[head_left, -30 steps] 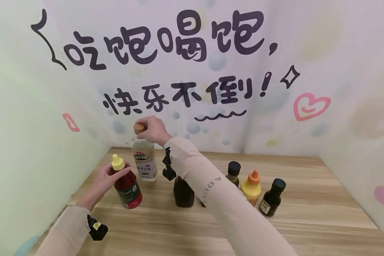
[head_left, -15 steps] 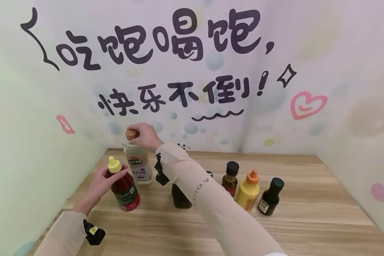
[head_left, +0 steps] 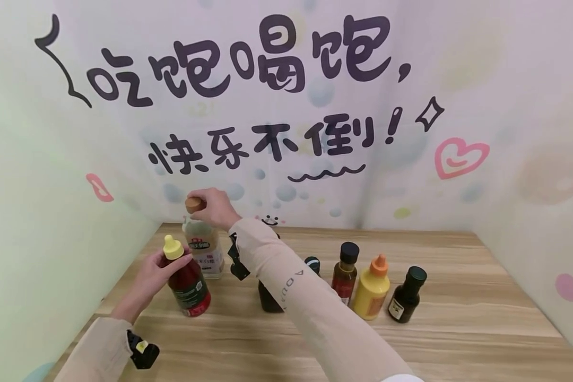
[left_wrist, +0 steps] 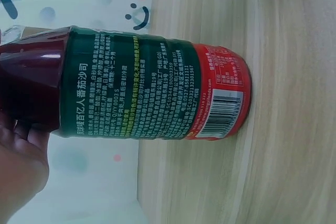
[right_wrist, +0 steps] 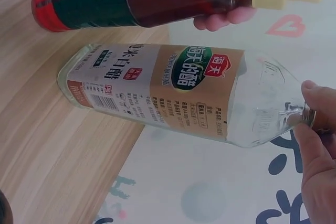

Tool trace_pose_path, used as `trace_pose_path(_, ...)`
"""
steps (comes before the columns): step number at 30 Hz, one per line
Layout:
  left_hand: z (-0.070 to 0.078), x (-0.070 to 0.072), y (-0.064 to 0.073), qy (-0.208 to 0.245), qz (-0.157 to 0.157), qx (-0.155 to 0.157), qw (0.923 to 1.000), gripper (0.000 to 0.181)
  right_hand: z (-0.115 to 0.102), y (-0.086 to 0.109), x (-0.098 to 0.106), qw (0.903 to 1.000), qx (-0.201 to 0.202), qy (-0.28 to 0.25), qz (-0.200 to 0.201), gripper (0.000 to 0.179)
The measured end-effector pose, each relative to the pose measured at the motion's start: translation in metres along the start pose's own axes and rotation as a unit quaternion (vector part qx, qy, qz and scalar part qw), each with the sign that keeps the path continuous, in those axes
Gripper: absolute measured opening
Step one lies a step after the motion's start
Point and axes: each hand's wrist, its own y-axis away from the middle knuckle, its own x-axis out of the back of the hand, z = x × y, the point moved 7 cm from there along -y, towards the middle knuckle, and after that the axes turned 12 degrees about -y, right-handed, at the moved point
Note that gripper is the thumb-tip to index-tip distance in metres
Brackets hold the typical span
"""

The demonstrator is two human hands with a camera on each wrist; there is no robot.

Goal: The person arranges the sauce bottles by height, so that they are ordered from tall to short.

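My left hand (head_left: 155, 273) grips a ketchup bottle (head_left: 189, 286) round its neck, just under the pale yellow nozzle cap. The bottle is dark red with a green and red label and stands upright at the table's left; its printed label (left_wrist: 131, 85) fills the left wrist view. Behind it is a clear glass bottle of white vinegar (head_left: 205, 246) with a tan and white label. My right hand (head_left: 217, 207) holds that bottle at the top, fingers and thumb round its neck (right_wrist: 308, 116) by the brown cap (head_left: 193, 205). The two bottles stand close together.
A dark bottle (head_left: 269, 298) is partly hidden by my right forearm. Farther right are a black-capped bottle (head_left: 312, 264), a red-labelled sauce bottle (head_left: 345, 276), a yellow squeeze bottle (head_left: 371, 294) and a small dark bottle (head_left: 407, 297). A printed cloth wall (head_left: 410, 196) backs the wooden table (head_left: 482, 318).
My right hand and the vinegar bottle have come lower and slightly left, closer to the ketchup bottle. The left hand keeps its grip. The view has shifted a little.
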Motion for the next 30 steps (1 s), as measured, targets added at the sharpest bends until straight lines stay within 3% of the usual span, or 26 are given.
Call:
trace_pose_path(5, -0.049, -0.007, -0.022, -0.02, 0.03, 0.015, 0.9993, 0.042, 0.004, -0.002, 0.003, 0.9989, -0.028, -0.022, 0.031, 0.034)
trace_pose_path(9, -0.063, -0.007, -0.031, -0.012, 0.049, 0.012, 0.9987, 0.041, 0.007, -0.005, 0.005, 0.9971, -0.047, -0.021, 0.055, 0.038)
trace_pose_path(14, -0.06, -0.005, -0.031, -0.005, 0.06, 0.013, 0.9981, 0.041, 0.008, -0.007, 0.005, 0.9963, -0.059, -0.006, 0.063, 0.04)
trace_pose_path(26, -0.056, -0.005, -0.027, -0.01, 0.053, 0.005, 0.9985, 0.042, 0.012, -0.01, 0.001, 0.9975, -0.053, -0.033, 0.035, 0.043)
trace_pose_path(28, -0.024, -0.003, -0.012, -0.007, 0.038, 0.02, 0.999, 0.045, 0.013, -0.01, 0.0, 0.9971, -0.057, -0.039, 0.029, 0.044)
trace_pose_path(29, -0.023, -0.003, -0.01, -0.007, 0.035, 0.016, 0.9992, 0.044, 0.013, -0.009, -0.001, 0.997, -0.06, -0.042, 0.025, 0.045)
trace_pose_path(30, -0.012, -0.001, -0.004, -0.011, 0.027, 0.026, 0.9992, 0.045, 0.013, -0.009, -0.001, 0.9969, -0.062, -0.044, 0.02, 0.046)
